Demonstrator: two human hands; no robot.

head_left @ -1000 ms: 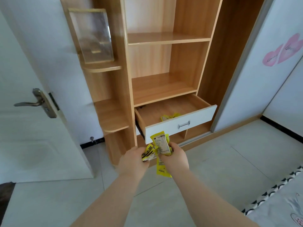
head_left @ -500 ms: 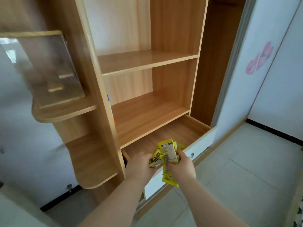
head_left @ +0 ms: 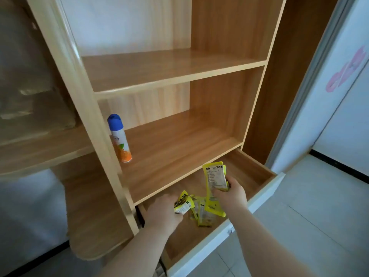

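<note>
Hovering over the drawer (head_left: 245, 172), the right hand (head_left: 229, 195) pinches a stack of packets (head_left: 215, 178), the left hand (head_left: 162, 211) at its 8 o'clock clutching another: likely light, crinkly, slippery, best held mid-body.

the left hand (head_left: 163, 211) has its fingertips hidden under the crumpled yellow packet (head_left: 183, 204) it grips. the print on the tall yellow packets (head_left: 214, 178) held in the right hand (head_left: 229, 194) is too small to read, as is the label on the spray can (head_left: 119, 138). the clear box (head_left: 30, 96) at left is blurred and cut off by the edge. the pink sticker (head_left: 347, 70) is smeared. the drawer handle (head_left: 230, 230) barely shows.
</note>
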